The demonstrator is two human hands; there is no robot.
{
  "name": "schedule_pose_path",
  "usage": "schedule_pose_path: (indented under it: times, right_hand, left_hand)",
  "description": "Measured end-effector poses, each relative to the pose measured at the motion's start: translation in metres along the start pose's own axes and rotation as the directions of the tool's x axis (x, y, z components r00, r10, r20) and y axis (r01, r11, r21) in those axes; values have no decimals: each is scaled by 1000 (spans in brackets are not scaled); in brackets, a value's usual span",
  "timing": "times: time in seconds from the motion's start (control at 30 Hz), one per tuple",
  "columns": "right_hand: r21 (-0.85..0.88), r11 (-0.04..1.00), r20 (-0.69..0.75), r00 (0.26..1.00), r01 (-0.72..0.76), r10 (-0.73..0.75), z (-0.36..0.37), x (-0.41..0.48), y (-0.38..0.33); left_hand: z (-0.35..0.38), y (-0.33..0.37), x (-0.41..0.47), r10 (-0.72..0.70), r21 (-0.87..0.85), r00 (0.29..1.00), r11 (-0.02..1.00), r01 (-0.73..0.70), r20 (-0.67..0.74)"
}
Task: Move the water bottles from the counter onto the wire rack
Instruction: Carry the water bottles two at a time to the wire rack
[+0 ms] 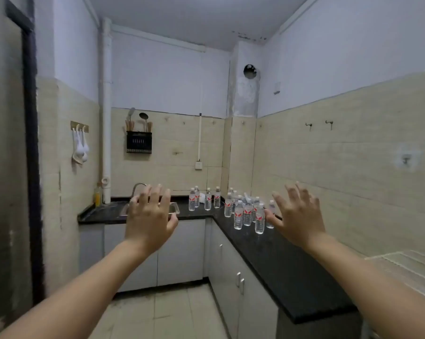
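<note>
Several clear water bottles with red-and-white labels stand upright on the black L-shaped counter, clustered around its inner corner. The white wire rack shows at the lower right edge, past the counter's near end. My left hand is raised in front of the sink, fingers spread, holding nothing. My right hand is raised just right of the bottle cluster, fingers spread and empty; it hides part of one bottle.
A steel sink with a tap sits in the counter's back run. A black utensil holder and white ladles hang on the tiled walls. Grey cabinets stand below. A dark door frame rises at left.
</note>
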State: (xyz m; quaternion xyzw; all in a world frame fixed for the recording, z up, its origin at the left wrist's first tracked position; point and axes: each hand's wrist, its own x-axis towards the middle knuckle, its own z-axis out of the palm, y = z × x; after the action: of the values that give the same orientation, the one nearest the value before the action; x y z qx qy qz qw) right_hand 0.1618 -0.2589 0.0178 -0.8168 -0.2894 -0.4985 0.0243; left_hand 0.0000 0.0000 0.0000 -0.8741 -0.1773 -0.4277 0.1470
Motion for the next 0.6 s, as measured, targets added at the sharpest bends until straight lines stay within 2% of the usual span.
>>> schedule_pose_path:
  times: [0.13,0.23,0.4,0.6]
  right_hand:
    - [-42,999,100,995,-8,12,35,-14,-1]
    - [48,999,153,988,-20,13,59,-17,-15]
    - [24,998,160,985,62,-65,111,-2,-39]
    - [49,995,126,987,89,-94,191,57,-64]
  left_hand:
    - [31,8,-11,4,7,1000,1000,-4,-25]
    - [61,11,-15,-3,-29,1000,1000,4,28]
    - [114,4,5,-11,-31,991,999,15,131]
    - [181,-43,52,-37,14,989,999,36,146]
